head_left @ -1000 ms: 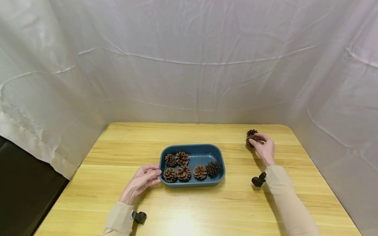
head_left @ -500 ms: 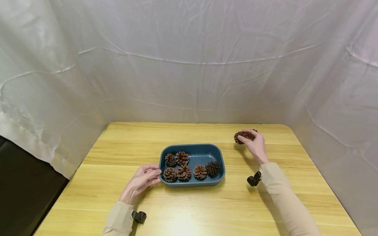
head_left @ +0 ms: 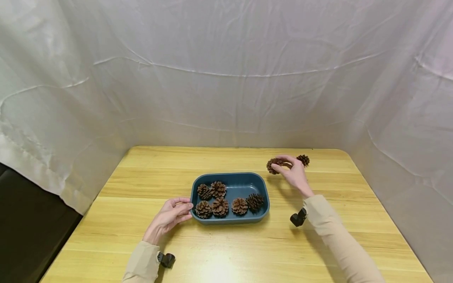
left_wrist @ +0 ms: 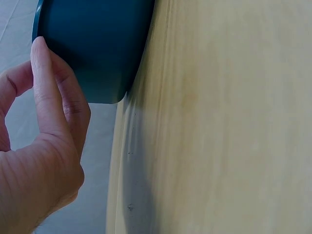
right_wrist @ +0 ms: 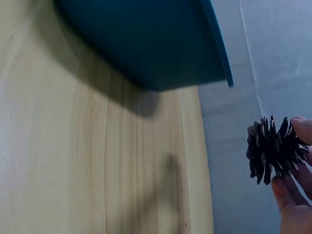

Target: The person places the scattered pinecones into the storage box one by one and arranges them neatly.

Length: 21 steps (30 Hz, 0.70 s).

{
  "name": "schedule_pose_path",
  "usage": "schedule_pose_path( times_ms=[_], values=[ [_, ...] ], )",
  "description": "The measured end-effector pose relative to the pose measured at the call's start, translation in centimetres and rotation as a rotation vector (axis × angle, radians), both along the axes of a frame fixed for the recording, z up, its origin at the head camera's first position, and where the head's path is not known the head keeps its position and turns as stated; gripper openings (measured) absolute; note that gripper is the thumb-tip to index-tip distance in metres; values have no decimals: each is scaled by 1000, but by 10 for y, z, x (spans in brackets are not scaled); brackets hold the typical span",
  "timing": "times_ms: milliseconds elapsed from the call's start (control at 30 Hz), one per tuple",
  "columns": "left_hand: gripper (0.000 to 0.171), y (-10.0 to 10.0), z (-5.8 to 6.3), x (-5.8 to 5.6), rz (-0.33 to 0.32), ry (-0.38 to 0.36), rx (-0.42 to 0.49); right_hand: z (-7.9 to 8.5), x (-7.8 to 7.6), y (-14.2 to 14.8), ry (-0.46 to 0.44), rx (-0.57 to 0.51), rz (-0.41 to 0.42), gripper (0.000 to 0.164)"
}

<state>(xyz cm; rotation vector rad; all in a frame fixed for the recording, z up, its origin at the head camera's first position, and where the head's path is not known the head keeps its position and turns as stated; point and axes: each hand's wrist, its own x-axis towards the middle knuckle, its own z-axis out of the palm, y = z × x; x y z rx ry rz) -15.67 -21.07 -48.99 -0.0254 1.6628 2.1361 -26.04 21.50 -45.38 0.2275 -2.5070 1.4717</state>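
A deep blue plastic bin (head_left: 233, 221) with rounded corners stands mid-table, with several brown pine cones (head_left: 220, 207) inside. At its left end, my left hand (head_left: 169, 217) pinches the rim, the thumb at the top edge, as the left wrist view also shows. To the right of the bin and beyond its far edge, my right hand (head_left: 296, 174) holds a pine cone (right_wrist: 269, 152) between thumb and fingers, raised over the table. The right wrist view shows the cone's open scales beside the bin's outer wall (right_wrist: 161, 39).
One more pine cone (head_left: 303, 160) lies on the table near the far right corner, just behind my right hand. Pale fabric (head_left: 233, 98) hangs around the wooden table (head_left: 226, 251) at the back and sides. A black surface (head_left: 28, 224) shows at the far left.
My right hand has lifted a pine cone from beside another and carried it left toward the bin. The other cone stays behind. My left hand and the bin have not moved.
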Motion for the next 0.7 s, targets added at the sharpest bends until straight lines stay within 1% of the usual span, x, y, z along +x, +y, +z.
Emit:
schedule_pose_path(
  times_ms=[167, 467, 700],
  values=[
    [18, -1, -1, 0, -5, 5, 1, 3, 2, -11, -25, 7, 46, 43],
    [17, 0, -1, -1, -3, 0, -1, 10, 7, -30, -9, -18, 143, 39],
    [17, -1, 0, 0, -14, 4, 14, 10, 9, -46, -48, -39, 206, 41]
  ],
)
